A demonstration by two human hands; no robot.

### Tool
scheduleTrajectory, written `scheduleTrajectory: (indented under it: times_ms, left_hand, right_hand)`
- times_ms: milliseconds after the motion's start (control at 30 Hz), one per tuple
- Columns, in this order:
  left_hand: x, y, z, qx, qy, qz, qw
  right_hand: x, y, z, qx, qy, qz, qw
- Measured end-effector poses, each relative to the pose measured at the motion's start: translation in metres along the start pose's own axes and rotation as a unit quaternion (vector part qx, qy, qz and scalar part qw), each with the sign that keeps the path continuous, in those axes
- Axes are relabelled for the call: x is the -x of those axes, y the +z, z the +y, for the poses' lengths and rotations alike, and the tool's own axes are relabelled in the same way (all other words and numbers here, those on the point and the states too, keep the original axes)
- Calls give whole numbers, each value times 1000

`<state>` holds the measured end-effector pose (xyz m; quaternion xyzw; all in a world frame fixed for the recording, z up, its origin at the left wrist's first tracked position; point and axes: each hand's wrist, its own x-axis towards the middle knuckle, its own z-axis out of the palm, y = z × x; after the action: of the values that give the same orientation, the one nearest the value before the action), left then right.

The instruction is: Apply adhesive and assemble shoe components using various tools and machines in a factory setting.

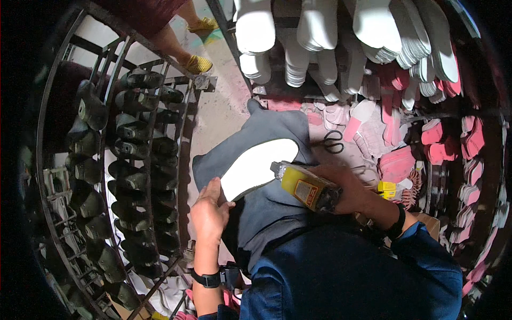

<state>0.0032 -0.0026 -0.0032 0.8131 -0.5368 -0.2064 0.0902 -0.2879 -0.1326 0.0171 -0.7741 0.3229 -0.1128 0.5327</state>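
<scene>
A white insole-shaped piece (257,165) lies slantwise over the dark grey cloth (280,121) on my lap. My left hand (209,216) grips its near left end, with the thumb and fingers at the edge. My right hand (346,186) is closed round a yellow boxy container (302,183) with a red-and-dark label. This container is tilted, and its whitish-grey tip is over the insole's right edge. Whether the tip touches the insole, I cannot tell. The right fingers are partly hidden behind the container.
A metal rack (152,176) of dark shoe-shaped forms stands at left. Stacks of white insoles (317,26) hang at upper right. Black-handled scissors (334,142) lie among pink and white pieces (368,133). Another person's yellow shoe (198,64) is on the floor beyond.
</scene>
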Motion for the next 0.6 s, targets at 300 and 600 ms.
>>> scheduleTrajectory:
  times_ms: [300,600]
  left_hand:
    - [11,-1,-2,-16,-4,50,999]
    - [31,4,-3,-34,46,80,995]
  right_hand:
    - [-16,14,-15,63,91,-23,994]
    - [-22,30,-40,160,-25,-17,987]
